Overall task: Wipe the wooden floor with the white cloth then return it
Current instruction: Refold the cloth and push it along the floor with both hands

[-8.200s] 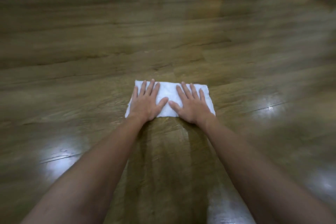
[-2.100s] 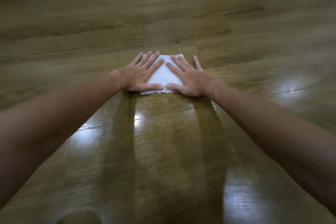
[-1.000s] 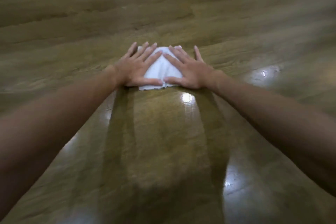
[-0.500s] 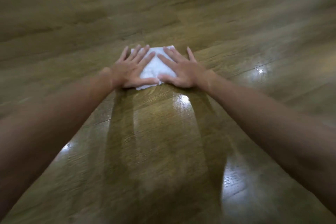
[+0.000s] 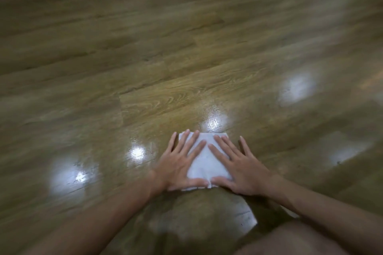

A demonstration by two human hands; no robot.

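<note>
Pulled nearer, both flat hands (image 5: 209, 166) press white cloth (image 5: 207, 163) onto wooden floor (image 5: 165, 72).

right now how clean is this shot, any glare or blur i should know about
Head view: bright ceiling-light glare patches on the glossy wooden floor, one just beyond the white cloth; motion blur smears the planks toward the edges; left hand and right hand fairly sharp, flat on the cloth; a dark shadow falls beneath the forearms; wide-angle bending of the plank lines.
</note>
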